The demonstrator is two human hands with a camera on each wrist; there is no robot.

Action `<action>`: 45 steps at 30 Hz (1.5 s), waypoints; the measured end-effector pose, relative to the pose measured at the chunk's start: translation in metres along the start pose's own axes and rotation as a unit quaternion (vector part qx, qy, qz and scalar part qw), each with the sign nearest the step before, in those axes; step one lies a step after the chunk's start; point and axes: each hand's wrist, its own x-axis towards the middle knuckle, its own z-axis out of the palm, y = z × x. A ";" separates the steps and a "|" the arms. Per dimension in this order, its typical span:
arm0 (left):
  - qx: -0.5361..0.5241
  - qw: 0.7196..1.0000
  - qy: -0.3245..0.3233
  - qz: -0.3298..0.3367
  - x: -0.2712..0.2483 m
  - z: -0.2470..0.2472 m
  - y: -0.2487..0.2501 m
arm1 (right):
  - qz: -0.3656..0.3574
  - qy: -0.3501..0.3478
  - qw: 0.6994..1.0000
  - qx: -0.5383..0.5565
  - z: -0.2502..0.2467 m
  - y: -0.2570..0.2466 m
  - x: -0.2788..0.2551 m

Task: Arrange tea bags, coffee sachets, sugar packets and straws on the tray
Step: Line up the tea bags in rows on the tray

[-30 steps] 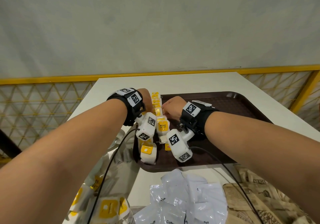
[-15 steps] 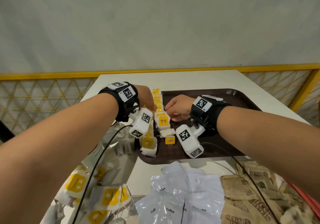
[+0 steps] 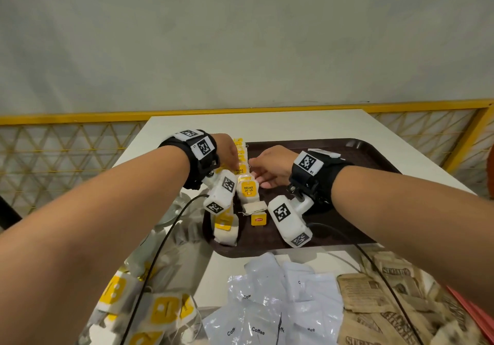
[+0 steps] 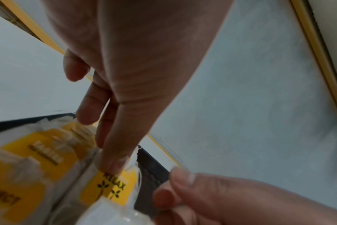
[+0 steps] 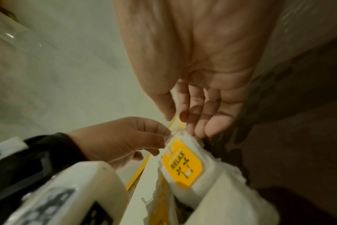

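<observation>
Nearest the camera, loose stock lies on the white bench: a heap of yellow-tagged tea bags at the left, clear coffee sachets in the middle, brown sugar packets at the right.

Beyond them sits the dark brown tray. Along its left edge a row of tea bags runs away from the camera, and a small yellow tag lies loose on the tray floor just in front of the nearest upright bag.

Both hands meet over that row. The left hand comes in from the left side of the tray — in its wrist view its thumb tip presses the top edge of the RELAX tea bag, and the other fingers hang loosely bent above the row. I cannot tell whether a finger closes against the thumb behind the bag.

The right hand faces it from the tray side. Its fingers are nearly straight and close together, tips at the top edge of the same bag.
</observation>
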 end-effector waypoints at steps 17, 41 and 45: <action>0.021 0.999 -0.021 0.039 -0.016 -0.002 0.000 | -0.068 0.021 0.997 0.030 0.002 0.006 0.000; 0.019 0.998 -0.032 0.049 -0.028 0.004 0.007 | -0.112 -0.055 0.985 -0.118 -0.015 0.022 -0.023; 0.009 0.998 -0.023 0.050 -0.029 0.005 0.006 | -0.125 -0.125 0.952 -0.251 -0.017 0.031 -0.033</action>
